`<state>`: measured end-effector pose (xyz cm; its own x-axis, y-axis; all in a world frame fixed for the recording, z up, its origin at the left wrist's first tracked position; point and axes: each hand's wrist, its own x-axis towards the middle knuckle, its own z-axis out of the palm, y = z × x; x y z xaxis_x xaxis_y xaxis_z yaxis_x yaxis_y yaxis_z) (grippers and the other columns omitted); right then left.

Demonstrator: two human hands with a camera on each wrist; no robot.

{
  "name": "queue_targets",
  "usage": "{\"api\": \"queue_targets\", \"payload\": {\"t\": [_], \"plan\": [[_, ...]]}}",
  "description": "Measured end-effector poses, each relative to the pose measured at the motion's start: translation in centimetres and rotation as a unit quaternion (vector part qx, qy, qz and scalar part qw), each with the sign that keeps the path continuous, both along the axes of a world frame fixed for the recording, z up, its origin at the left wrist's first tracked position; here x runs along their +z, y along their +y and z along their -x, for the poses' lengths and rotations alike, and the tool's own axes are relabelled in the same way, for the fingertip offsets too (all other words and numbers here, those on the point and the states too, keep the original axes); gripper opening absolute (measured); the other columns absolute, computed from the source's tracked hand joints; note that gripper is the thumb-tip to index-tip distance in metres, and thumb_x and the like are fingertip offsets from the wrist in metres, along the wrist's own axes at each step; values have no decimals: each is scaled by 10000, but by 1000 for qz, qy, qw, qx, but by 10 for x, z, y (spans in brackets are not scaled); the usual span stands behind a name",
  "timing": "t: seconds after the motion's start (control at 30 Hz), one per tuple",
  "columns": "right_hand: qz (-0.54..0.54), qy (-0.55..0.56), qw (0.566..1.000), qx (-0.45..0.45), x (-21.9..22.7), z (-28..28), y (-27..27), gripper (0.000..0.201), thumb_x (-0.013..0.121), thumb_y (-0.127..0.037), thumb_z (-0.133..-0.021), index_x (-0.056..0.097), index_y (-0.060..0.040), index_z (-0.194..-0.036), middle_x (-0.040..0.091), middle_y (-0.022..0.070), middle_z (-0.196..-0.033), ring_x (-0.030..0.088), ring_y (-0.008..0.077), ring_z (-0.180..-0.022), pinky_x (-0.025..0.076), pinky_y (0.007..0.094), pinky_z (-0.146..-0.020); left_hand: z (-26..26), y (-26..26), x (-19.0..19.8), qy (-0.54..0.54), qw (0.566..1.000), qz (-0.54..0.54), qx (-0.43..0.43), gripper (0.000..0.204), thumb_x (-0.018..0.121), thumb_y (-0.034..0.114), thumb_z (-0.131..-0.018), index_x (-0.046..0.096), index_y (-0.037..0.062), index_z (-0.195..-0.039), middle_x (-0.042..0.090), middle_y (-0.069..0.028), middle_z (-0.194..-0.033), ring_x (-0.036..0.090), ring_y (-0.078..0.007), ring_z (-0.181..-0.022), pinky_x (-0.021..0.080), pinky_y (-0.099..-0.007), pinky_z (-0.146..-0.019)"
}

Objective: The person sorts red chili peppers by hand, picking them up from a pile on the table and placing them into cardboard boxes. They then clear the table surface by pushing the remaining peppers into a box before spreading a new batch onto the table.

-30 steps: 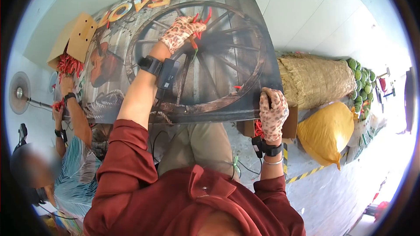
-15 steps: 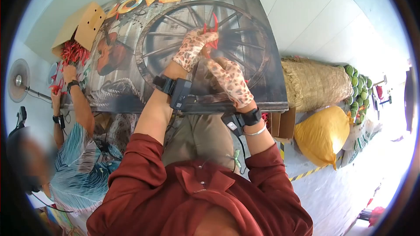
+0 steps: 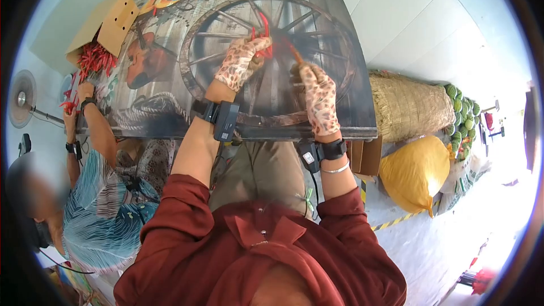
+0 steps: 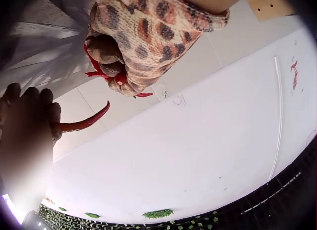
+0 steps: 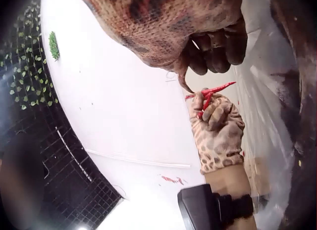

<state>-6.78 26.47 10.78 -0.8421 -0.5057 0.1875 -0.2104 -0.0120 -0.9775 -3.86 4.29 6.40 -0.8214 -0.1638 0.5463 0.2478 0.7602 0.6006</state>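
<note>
In a leopard-print glove, my left hand (image 3: 242, 62) grips several red chilies (image 3: 264, 45) over the wheel picture on the table; in the left wrist view its fingers (image 4: 106, 54) are curled round them. To its right, my gloved right hand (image 3: 319, 97) pinches one chili (image 3: 296, 54), whose tip points up and left in the head view. That same chili (image 4: 84, 124) shows curved and dark red in the left wrist view. The two hands are apart.
A cardboard box (image 3: 118, 22) spilling red chilies (image 3: 95, 59) stands at the table's left end, beside another person (image 3: 102, 215). Right of the table (image 3: 362, 102) are a straw-coloured bale (image 3: 413, 105), a yellow sack (image 3: 416, 173) and watermelons (image 3: 462, 116). Another box (image 3: 365, 158) stands below the edge.
My right hand came from the table's right edge to beside the left hand, then moved right, and now holds a chili apart from it. The left hand still grips its chilies.
</note>
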Motion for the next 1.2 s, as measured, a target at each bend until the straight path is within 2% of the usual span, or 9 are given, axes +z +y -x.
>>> {"api": "queue_targets", "payload": {"t": [0.13, 0.27, 0.33, 0.37, 0.53, 0.6, 0.73, 0.77, 1.2], "plan": [[122, -143, 982, -20, -22, 11, -11, 251, 585, -113, -899, 616, 22, -1108, 643, 65, -1020, 591, 125, -876, 483, 265, -792, -11, 29, 35, -113, 774, -622, -22, 134, 617, 81, -863, 623, -2, -968, 532, 11, -676, 433, -61, -514, 347, -193, -462], [32, 86, 995, 28, -41, 14, -18, 344, 531, -206, -954, 565, 11, -1218, 626, 75, -1086, 595, 128, -906, 493, 249, -736, -11, 50, 40, -197, 790, -575, -82, 163, 677, 180, -843, 642, 44, -926, 490, 44, -630, 394, -33, -468, 298, -196, -423], [232, -230, 939, 106, -44, 9, -23, 404, 510, -216, -962, 486, 10, -1296, 578, 96, -1189, 582, 152, -1012, 507, 291, -814, -10, 70, 46, -219, 832, -510, 8, 198, 683, 189, -838, 649, 52, -977, 522, 33, -648, 398, -33, -468, 298, -200, -419], [36, 102, 990, 89, -48, 15, -19, 466, 498, -237, -966, 410, 12, -1351, 539, 111, -1236, 561, 174, -1074, 499, 330, -885, -10, 65, 40, -233, 847, -477, -8, 228, 673, 190, -848, 648, 43, -1021, 581, 10, -711, 471, -48, -524, 370, -209, -464], [-13, 165, 982, 90, -45, 15, -16, 536, 550, -250, -945, 369, 10, -1376, 543, 103, -1206, 561, 167, -1062, 496, 323, -881, -5, 62, 24, -218, 924, -315, -10, 299, 684, 213, -829, 629, 16, -1047, 641, -32, -804, 581, -105, -694, 477, -258, -622], [173, -230, 948, 131, -26, 3, -17, 563, 580, -214, -928, 345, 7, -1389, 538, 92, -1203, 558, 155, -1048, 500, 302, -861, -5, 65, 18, -170, 968, -182, -8, 330, 674, 164, -809, 604, 13, -1094, 648, -110, -886, 620, -199, -767, 502, -307, -684], [197, -250, 937, 143, -24, 7, -14, 577, 590, -138, -915, 321, 8, -1404, 535, 79, -1199, 560, 131, -1013, 486, 243, -833, -9, 76, 2, -89, 996, -11, 22, 441, 658, 109, -765, 545, 7, -1179, 568, -222, -1122, 566, -367, -1029, 474, -395, -865], [136, 95, 980, 114, -40, 10, -17, 512, 573, -104, -913, 371, 9, -1369, 552, 71, -1161, 560, 117, -989, 475, 229, -824, -9, 76, -2, -69, 997, 39, 25, 471, 655, 105, -772, 520, 20, -1214, 562, -216, -1123, 565, -363, -1027, 469, -397, -871], [245, -243, 937, 61, -53, 15, -27, 319, 612, -13, -833, 552, 22, -1144, 620, 59, -943, 580, 138, -827, 493, 262, -716, -28, 88, 40, -183, 979, 93, -13, 515, 621, 130, -813, 495, 12, -1299, 479, -188, -1277, 489, -340, -1173, 402, -381, -985]]}}
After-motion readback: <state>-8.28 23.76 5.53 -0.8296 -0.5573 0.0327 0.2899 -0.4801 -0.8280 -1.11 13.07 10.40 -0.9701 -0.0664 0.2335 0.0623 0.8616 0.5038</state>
